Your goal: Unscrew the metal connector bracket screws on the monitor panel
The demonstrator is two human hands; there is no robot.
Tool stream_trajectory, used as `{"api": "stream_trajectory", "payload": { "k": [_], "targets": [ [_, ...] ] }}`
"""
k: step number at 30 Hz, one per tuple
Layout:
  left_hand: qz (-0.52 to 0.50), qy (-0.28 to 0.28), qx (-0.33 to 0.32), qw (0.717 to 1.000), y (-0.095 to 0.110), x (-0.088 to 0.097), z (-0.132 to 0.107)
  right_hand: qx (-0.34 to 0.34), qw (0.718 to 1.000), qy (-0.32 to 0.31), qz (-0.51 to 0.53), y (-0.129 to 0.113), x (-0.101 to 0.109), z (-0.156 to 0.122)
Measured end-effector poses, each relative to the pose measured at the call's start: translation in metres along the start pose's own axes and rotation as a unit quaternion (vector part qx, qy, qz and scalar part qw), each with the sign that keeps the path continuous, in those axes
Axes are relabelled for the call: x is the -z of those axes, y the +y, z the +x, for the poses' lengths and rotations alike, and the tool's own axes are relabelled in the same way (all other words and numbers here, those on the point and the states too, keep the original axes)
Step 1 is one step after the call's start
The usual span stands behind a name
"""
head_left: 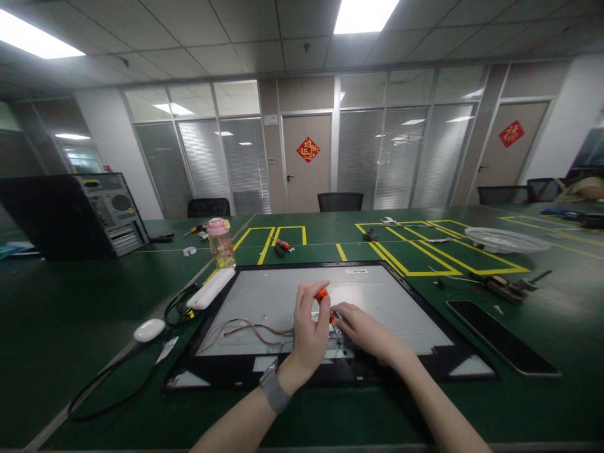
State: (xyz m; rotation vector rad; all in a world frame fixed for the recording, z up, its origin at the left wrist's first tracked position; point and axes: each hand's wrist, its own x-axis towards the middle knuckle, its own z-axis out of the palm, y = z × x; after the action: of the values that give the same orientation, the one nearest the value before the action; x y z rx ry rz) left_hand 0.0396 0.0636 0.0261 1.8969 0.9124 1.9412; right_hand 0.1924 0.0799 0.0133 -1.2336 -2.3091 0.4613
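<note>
Green table | left hand fingers grip orange screwdriver | right hand fingers seemingly pinch its tip

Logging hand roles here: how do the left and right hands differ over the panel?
The left hand stands upright, closed on the orange screwdriver; the right hand lies low, fingers near its lower end. The left wrist wears a grey band; the right is bare. Both are over the panel.

Both forearms were bare up to the near edge. The left hand had a grey, woven-looking watch strap around its wrist; the right hand was bare.
</note>
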Motion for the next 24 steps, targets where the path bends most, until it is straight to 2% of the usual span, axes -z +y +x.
{"api": "stream_trajectory", "payload": {
  "k": [9,16,20,24],
  "targets": [
    [-0.052,-0.026,0.057,0.997,0.0081,0.0032,0.0023,0.001,1.0,0.005,-0.004,0.0003,0.0002,-0.0013],
    [0.029,0.006,-0.01,1.0,0.0032,0.0022,0.0025,0.001,1.0,-0.001,0.007,0.0005,0.0001,-0.0001],
    [0.026,-0.002,-0.005,1.0,0.0035,0.0038,0.0008,-0.001,1.0,0.004,0.006,0.0008,0.0,-0.0008],
    [-0.021,-0.015,0.01,1.0,0.0053,0.0046,0.0014,0.001,1.0,0.008,0.004,0.0003,-0.0001,-0.0015]
  ]
}}
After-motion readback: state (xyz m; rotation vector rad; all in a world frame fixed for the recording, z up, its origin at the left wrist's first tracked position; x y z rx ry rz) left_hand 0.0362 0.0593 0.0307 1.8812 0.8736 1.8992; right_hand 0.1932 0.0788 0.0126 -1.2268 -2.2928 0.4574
